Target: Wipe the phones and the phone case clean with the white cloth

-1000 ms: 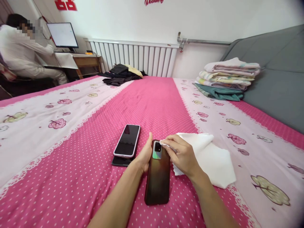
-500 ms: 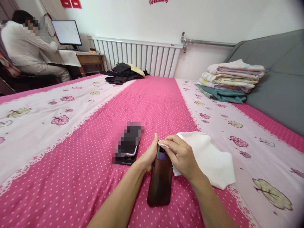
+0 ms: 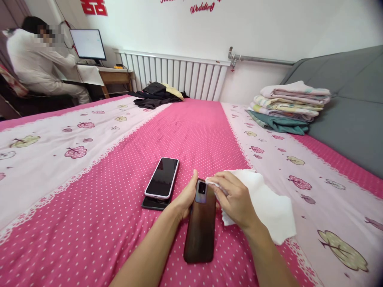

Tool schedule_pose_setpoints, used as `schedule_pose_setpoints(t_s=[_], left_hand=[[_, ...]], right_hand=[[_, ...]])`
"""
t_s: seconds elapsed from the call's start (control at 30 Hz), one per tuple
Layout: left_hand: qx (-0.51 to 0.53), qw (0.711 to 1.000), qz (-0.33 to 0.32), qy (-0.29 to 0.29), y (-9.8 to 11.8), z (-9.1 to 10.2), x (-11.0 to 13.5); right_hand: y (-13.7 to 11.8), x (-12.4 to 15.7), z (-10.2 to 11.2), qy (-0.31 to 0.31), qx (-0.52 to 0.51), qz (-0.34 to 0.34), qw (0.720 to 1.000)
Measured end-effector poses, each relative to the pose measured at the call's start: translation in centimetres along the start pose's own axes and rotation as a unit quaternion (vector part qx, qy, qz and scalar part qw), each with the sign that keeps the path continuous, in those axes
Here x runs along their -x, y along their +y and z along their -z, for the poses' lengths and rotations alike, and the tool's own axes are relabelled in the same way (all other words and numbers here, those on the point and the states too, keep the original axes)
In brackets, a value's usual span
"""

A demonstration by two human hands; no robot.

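A dark brown smartphone [image 3: 200,235] lies back side up, its camera block at the far end. My left hand [image 3: 186,199] grips its left edge, thumb along the upper side and the other fingers hidden beneath. In my right hand [image 3: 231,195], a corner of a white cloth [image 3: 266,203] is pinched at the phone's top right corner, beside the camera. The rest of the cloth spreads over the bed to the right. Left of my left hand, a white-edged phone [image 3: 163,178] rests screen up on top of another dark phone [image 3: 155,204].
A pink dotted bedspread [image 3: 191,131] covers the bed. Folded bedding [image 3: 290,105] is stacked by the grey headboard [image 3: 353,99]. Dark clothes [image 3: 157,93] lie near the radiator [image 3: 179,73]. At far left a person [image 3: 44,63] sits at a desk with a monitor [image 3: 88,44].
My right hand, with the cloth corner, has shifted slightly right, off the camera block, which now shows more fully. The view has tilted up a little.
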State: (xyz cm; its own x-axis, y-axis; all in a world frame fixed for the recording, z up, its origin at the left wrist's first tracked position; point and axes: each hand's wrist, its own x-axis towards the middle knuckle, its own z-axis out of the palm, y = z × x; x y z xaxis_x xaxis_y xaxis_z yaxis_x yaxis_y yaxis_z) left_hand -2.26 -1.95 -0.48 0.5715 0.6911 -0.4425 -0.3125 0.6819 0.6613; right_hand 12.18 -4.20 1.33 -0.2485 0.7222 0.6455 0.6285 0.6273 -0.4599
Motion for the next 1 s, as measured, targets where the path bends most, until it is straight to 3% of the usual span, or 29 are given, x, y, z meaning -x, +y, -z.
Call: schedule_pose_setpoints(t_s=[0.13,0.3,0.47,0.6,0.7,0.83,0.87,0.9,0.97,1.0], left_hand=[[-0.016,1.000,-0.006,0.001,-0.2,0.4,-0.4],[-0.086,0.993,-0.068,0.044,-0.5,0.6,-0.6],[-0.217,0.940,-0.231,0.123,-0.9,1.1,-0.8],[-0.310,0.903,-0.250,0.164,-0.9,1.7,-1.1],[-0.366,0.866,-0.245,0.235,-0.3,1.6,-0.9],[-0.398,0.815,-0.265,0.327,0.0,0.8,1.2],[-0.407,0.797,-0.276,0.350,-0.5,0.7,2.1],[-0.444,0.754,-0.296,0.382,-1.3,0.9,3.1],[-0.487,0.688,-0.354,0.405,-4.3,1.9,5.5],[-0.490,0.681,-0.380,0.390,-6.3,2.7,6.8]], right_hand=[[1.1,0.1,-0.3,0.049,0.017,-0.082,0.995],[2.4,0.9,-2.9,0.031,0.041,-0.148,0.988],[2.8,1.9,-4.6,-0.044,0.085,-0.161,0.982],[2.7,1.9,-5.1,-0.053,0.089,-0.154,0.983],[2.5,1.3,-5.2,0.013,0.095,-0.145,0.985],[0.9,2.2,-3.5,0.164,0.094,-0.104,0.976],[0.0,3.2,-2.8,0.205,0.086,-0.092,0.971],[-1.1,4.5,-2.1,0.223,0.074,-0.072,0.969],[-3.8,8.2,-0.9,0.186,0.079,-0.051,0.978],[-5.4,10.4,-0.5,0.176,0.084,-0.051,0.979]])
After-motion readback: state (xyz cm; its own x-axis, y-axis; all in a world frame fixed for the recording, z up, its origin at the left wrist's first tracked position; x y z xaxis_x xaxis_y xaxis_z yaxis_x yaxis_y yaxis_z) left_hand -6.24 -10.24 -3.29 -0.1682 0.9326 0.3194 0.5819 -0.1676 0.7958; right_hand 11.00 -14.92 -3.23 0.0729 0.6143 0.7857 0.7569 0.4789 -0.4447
